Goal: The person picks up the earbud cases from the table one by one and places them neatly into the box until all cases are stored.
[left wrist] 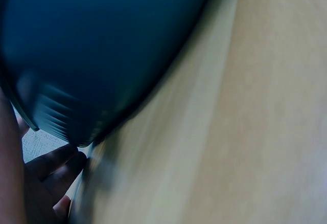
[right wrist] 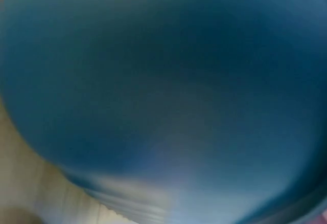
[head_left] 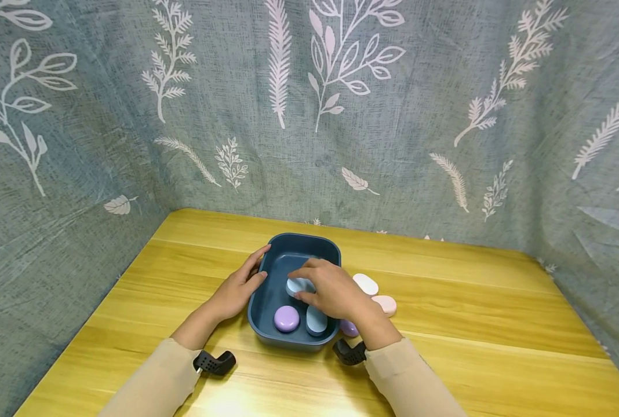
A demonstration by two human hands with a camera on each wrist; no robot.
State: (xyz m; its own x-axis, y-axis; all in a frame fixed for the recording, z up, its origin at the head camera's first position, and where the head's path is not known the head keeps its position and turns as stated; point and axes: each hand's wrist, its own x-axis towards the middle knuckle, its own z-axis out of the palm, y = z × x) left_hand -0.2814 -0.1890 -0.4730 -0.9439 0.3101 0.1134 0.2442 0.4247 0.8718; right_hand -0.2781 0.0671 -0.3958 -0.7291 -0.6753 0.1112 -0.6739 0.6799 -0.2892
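A dark blue rectangular bin [head_left: 255, 313] stands on the table. My left hand [head_left: 235, 291] rests against its left side, fingertips and thumb touching the rim and outer wall. Inside the bin, my right hand [head_left: 335, 288] holds a smooth light blue oval piece [head_left: 296, 286] between thumb and fingers. Nearer the front of the bin lie a glossy purple round piece [head_left: 286, 319] and a second light blue oval [head_left: 317, 321]. The left wrist view has the bin's outer wall [left wrist: 102, 40] with fingers [left wrist: 64, 170] at its lower edge. Blurred blue wall [right wrist: 168, 81] fills the right wrist view.
Right of the bin lie a white oval piece [head_left: 366, 284], a pale pink oval [head_left: 385, 304] and another purple piece [head_left: 349, 328], partly covered by the right arm. The wooden table [head_left: 487, 324] meets a grey-green leaf-patterned cloth [head_left: 299, 174] at the back and sides.
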